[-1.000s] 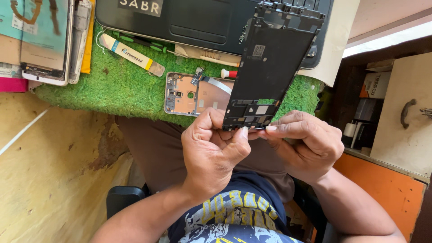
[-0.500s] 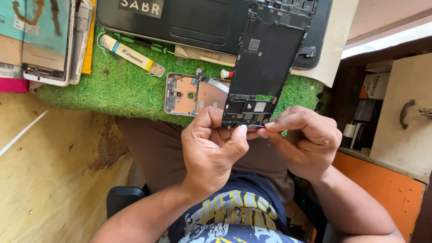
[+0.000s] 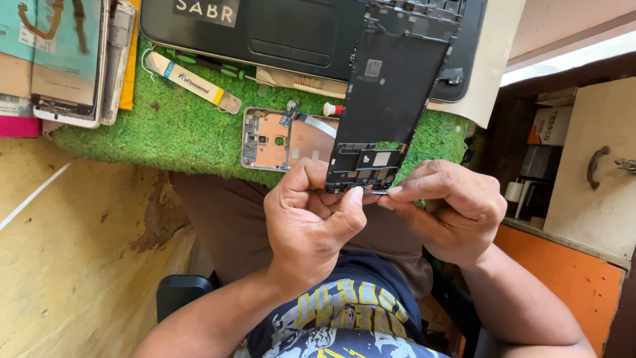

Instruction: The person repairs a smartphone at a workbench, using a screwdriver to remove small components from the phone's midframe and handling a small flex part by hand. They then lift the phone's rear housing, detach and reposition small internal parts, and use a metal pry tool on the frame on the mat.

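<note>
Phone frame (image 3: 391,99) stands more upright than before, both hands' (image 3: 311,219) (image 3: 450,209) grip pinching its lower edge.

A green turf mat (image 3: 192,132) lies above the grip. On it, just left of the grip, rests an opened phone back (image 3: 281,139) with a copper inside. Further up left lies a white tube (image 3: 192,81). A black laptop (image 3: 278,33) sits along the top edge. At the far upper left a phone (image 3: 66,59) lies with a cracked screen. Well to the right stands a white cabinet door (image 3: 596,166) with a dark handle, over an orange panel (image 3: 563,278).
</note>
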Demonstrator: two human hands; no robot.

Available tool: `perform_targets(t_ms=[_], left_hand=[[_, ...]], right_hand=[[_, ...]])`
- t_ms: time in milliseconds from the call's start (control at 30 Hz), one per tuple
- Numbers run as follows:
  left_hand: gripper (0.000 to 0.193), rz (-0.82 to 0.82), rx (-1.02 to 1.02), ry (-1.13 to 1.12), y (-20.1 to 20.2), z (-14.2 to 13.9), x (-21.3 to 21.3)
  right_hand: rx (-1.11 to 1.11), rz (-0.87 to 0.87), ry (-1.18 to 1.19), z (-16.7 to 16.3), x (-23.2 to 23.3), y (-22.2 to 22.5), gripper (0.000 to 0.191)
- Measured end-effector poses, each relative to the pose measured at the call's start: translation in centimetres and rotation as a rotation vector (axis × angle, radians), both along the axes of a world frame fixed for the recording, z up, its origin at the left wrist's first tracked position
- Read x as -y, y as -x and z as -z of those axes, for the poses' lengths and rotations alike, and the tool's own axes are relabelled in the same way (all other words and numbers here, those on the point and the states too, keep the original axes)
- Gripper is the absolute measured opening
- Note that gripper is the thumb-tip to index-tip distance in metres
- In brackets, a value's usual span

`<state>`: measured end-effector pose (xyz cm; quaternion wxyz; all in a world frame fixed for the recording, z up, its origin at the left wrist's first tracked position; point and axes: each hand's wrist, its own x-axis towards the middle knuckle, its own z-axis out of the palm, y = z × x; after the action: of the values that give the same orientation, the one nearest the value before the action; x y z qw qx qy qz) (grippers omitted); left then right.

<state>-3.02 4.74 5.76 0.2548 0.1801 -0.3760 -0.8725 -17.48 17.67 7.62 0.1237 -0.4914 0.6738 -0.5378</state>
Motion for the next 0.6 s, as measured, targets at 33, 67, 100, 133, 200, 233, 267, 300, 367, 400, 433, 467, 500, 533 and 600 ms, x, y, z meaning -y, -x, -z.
perform_targets(t_ms=[33,67,100,133,200,233,267,300,367,400,433,467,500,533,600], left_hand=[[0.017,0.001,0.018,0.017,-0.05,-0.01,0.04],[0.017,0.000,0.035,0.034,-0.08,-0.04,0.04],[0.018,-0.001,0.054,0.051,-0.10,-0.07,0.03],[0.018,-0.008,0.036,0.070,-0.11,-0.11,-0.04],[0.018,-0.021,0.000,0.108,-0.23,-0.22,-0.13],[0.019,-0.020,0.011,0.118,-0.25,-0.25,-0.17],[0.019,-0.020,0.023,0.130,-0.24,-0.25,-0.21],[0.019,-0.021,0.033,0.142,-0.28,-0.24,-0.16],[0.020,-0.024,0.034,0.136,-0.21,-0.18,-0.17],[0.020,-0.025,0.035,0.132,-0.17,-0.16,-0.23],[0.021,-0.029,0.023,0.135,-0.19,-0.15,-0.21],[0.022,-0.033,0.011,0.139,-0.16,-0.13,-0.22],[0.022,-0.037,0.000,0.142,-0.14,-0.12,-0.24],[0.022,-0.033,-0.008,0.128,-0.12,-0.13,-0.29],[0.021,-0.025,-0.024,0.100,-0.21,-0.19,-0.29]], right_hand=[[0.007,-0.007,0.006,-0.02,-0.03,0.05,0.022],[0.013,-0.016,0.011,0.01,-0.05,0.09,0.022],[0.031,0.000,0.008,0.04,-0.06,0.05,0.022],[0.050,0.017,0.006,0.07,-0.11,-0.05,0.023],[0.100,0.031,0.000,0.17,-0.13,-0.19,0.023],[0.133,0.027,-0.005,0.18,-0.17,-0.23,0.023],[0.166,0.023,-0.009,0.21,-0.22,-0.24,0.022],[0.183,0.019,-0.008,0.24,-0.21,-0.28,0.022],[0.215,0.010,-0.005,0.26,-0.26,-0.32,0.021],[0.241,0.015,-0.006,0.26,-0.31,-0.34,0.020],[0.265,0.020,-0.006,0.30,-0.30,-0.44,0.019],[0.289,0.024,-0.005,0.35,-0.30,-0.47,0.019],[0.302,0.028,-0.008,0.36,-0.32,-0.50,0.018],[0.315,0.032,-0.013,0.37,-0.37,-0.51,0.018],[0.320,0.029,-0.017,0.41,-0.40,-0.58,0.018]])
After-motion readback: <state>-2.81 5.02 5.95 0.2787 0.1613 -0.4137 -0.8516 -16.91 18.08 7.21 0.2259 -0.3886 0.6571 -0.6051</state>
